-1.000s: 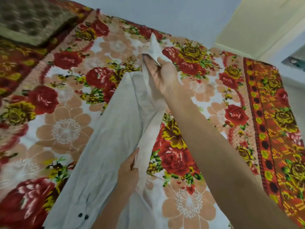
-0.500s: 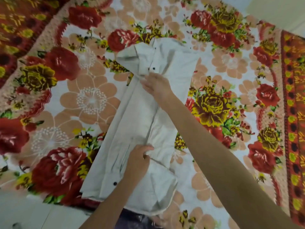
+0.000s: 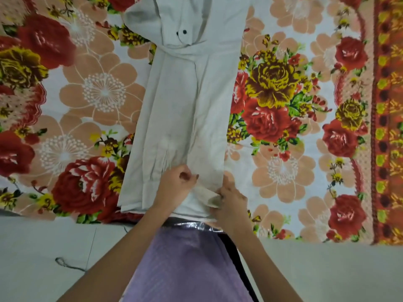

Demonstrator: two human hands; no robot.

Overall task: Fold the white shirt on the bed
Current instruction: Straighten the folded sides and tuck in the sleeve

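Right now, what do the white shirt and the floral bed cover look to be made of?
White shirt: thin woven cloth, probably cotton or a blend, matte; it creases softly and carries dark buttons. Floral bed cover: printed fabric, possibly a plush blanket, since the red roses show a slight sheen; its weave cannot be made out.

White cotton shirt (image 3: 187, 110) is laid lengthwise on the flower-printed bed sheet (image 3: 87, 94), folded into a narrow strip running from the near edge of the bed toward the far side. Its collar end with two small dark buttons (image 3: 184, 32) is placed at the far end; the hem is placed at the near edge. Left hand (image 3: 176, 186) is set on the hem, near its middle. Right hand (image 3: 229, 199) is set at the hem's right corner, just beside the left. Bare sheet is seen on both sides of the shirt. Pale tiled floor (image 3: 43, 247) lies nearer than the bed edge.
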